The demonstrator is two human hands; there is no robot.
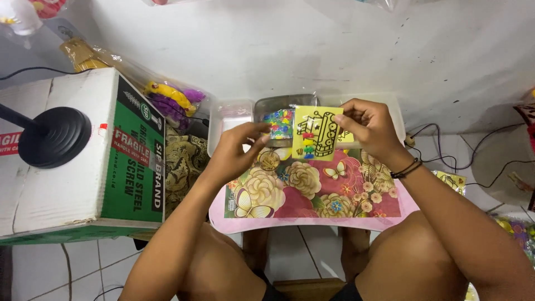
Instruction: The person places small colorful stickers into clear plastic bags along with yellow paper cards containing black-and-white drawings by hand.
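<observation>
At the frame's centre, the right hand [369, 127] pinches a yellow card [316, 133] by its upper right edge; the left hand's [238, 149] fingers grasp a small bag of coloured beads [278, 123], above a floral tray [312, 192].

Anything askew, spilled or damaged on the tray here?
Nothing spilled or broken. The yellow card is held up off the floral tray by the right hand, with the left hand at the small bag of coloured bits. Only the bagged toys lie loosely wedged behind the cardboard box.
</observation>
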